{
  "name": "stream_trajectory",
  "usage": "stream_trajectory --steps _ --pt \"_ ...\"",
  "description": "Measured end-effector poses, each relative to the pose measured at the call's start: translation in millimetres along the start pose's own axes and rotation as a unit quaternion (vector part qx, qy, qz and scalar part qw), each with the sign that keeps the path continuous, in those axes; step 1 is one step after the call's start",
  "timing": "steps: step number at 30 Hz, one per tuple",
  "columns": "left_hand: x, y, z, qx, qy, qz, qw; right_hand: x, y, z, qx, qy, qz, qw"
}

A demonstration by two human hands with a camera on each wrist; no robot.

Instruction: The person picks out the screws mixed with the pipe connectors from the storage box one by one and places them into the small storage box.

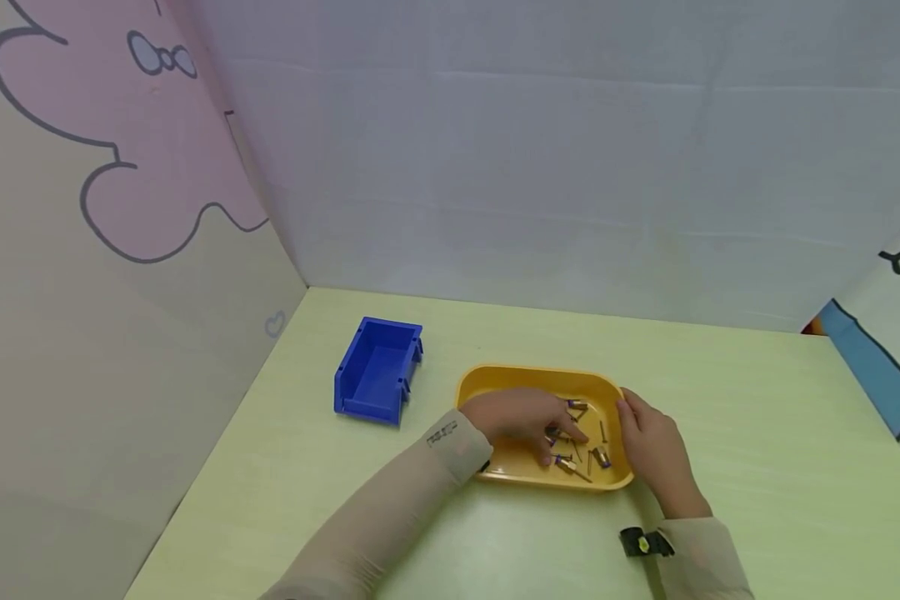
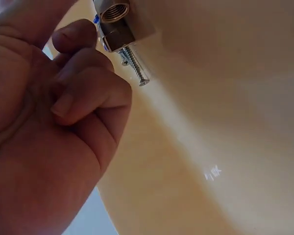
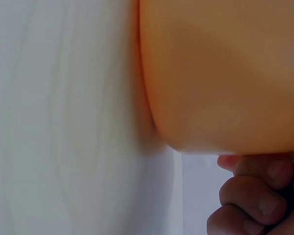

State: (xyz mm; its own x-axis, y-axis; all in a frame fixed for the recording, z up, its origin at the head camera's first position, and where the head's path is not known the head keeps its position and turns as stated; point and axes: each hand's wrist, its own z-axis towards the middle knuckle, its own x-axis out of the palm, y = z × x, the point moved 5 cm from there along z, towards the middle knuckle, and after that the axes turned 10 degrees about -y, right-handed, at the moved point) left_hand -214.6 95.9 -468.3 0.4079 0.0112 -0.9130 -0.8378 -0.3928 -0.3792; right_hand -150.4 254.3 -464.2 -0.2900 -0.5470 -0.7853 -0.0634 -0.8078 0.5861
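A yellow tray [image 1: 540, 367] holds several loose screws [image 1: 603, 432] and brass threaded fittings [image 1: 602, 457] with blue bands. My left hand [image 1: 525, 412] reaches down into it, thumb and index finger spread apart among the parts. Seen from the left wrist, the other fingers [image 2: 95, 93] curl toward the palm, beside a fitting [image 2: 118, 33] and a screw [image 2: 137, 68]; the index fingertip is out of that frame. At the tray's right end, my right hand [image 1: 656, 454] grips the rim. In the right wrist view its curled fingers [image 3: 250, 198] show beside the tray wall [image 3: 220, 98].
To the left of the tray, a blue open-fronted bin [image 1: 378, 371] stands on the pale table [image 1: 270, 467]. A white cloth wall [image 1: 540, 167] rises along the back edge, with a patterned panel [image 1: 120, 333] at the left. A dark strap [image 1: 645, 543] is at the right wrist.
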Motion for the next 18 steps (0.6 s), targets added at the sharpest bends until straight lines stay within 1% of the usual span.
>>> stream_trajectory --steps 2,7,11,14,18 --pt "0.2 0.4 -0.2 -0.005 0.000 0.008 1.0000 0 0 0.2 -0.001 -0.001 0.001 1.0000" --pt "0.7 -0.4 2.0 -0.006 -0.002 0.036 0.9993 0 -1 0.7 0.003 0.001 0.001 1.0000" --pt "0.1 -2.0 5.9 0.002 -0.020 0.057 0.9982 0 -1 0.8 0.004 0.002 0.003 1.0000" --pt "0.1 -3.1 8.6 0.004 -0.032 0.065 0.9973 0 -1 0.7 0.005 0.001 0.004 1.0000" --pt "0.3 -4.6 10.3 0.007 -0.038 0.069 0.9969 1 -1 0.0 0.010 0.005 0.006 0.9999"
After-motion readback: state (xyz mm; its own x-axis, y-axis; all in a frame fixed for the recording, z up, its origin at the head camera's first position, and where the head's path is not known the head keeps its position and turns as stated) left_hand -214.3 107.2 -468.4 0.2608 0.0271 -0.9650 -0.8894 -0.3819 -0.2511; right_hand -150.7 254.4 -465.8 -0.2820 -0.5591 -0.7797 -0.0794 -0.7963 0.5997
